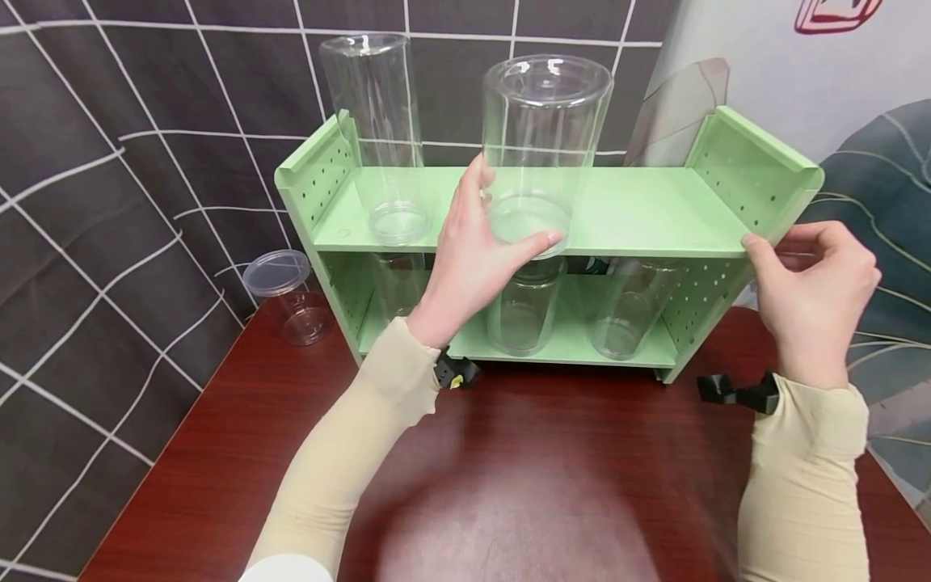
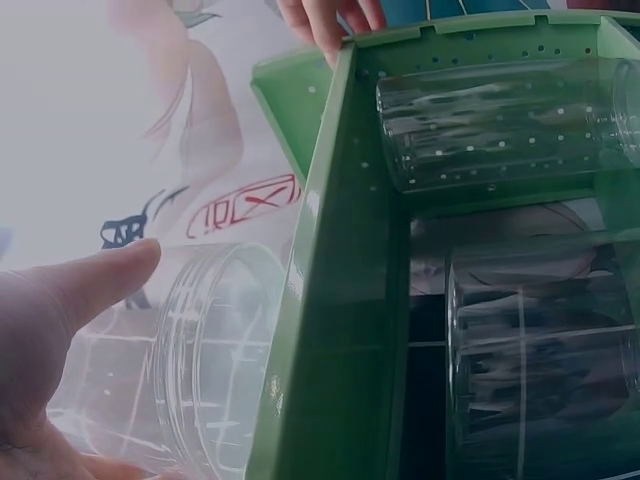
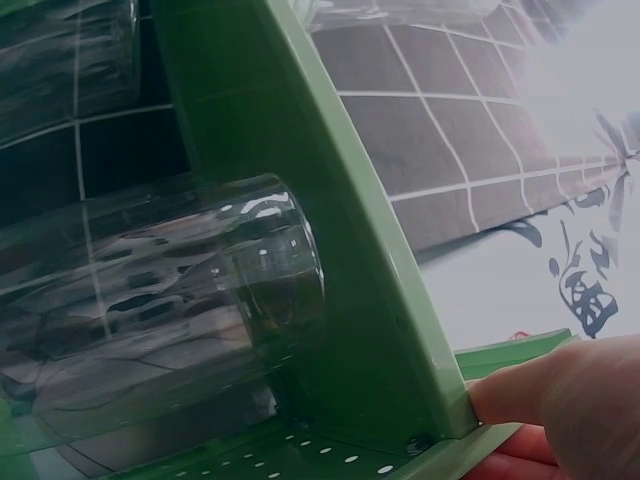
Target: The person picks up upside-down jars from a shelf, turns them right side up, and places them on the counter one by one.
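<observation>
My left hand holds a tall clear plastic jar at the green rack's upper shelf, thumb in front and fingers at its left side. In the left wrist view the jar's ridged end faces the shelf board, right at its surface. With thumb and fingers, my right hand grips the right end of the rack by the upper shelf's front corner. The right wrist view shows the thumb pressed against that corner. A second tall clear jar stands at the upper shelf's left end.
Three clear jars, one of them the right-hand jar, stand on the lower shelf. A short clear container with a lid is left of the rack on the red-brown table. Dark tiled wall rises behind and left.
</observation>
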Demonstrator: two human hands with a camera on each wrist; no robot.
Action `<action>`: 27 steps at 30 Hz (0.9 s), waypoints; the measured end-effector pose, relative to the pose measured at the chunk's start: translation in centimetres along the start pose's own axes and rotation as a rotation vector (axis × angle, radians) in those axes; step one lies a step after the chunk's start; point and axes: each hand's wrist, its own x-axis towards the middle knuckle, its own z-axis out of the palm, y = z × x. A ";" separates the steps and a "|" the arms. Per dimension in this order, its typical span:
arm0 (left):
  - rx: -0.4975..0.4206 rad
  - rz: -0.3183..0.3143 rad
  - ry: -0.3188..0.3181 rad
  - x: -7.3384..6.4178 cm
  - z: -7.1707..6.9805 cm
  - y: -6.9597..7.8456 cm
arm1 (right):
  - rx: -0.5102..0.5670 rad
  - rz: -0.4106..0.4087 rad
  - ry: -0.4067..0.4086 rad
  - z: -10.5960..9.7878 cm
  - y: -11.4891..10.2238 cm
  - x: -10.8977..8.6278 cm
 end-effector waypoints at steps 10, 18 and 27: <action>-0.016 0.048 0.004 -1.4 -0.2 0.0 | -0.012 -0.012 0.001 0.0 0.1 -0.1; -0.086 0.068 0.009 -3.0 0.1 0.0 | 0.015 -0.011 0.000 0.0 0.2 -0.1; -0.127 0.060 -0.001 -4.5 0.1 0.0 | 0.030 -0.011 0.002 -0.1 0.2 -0.1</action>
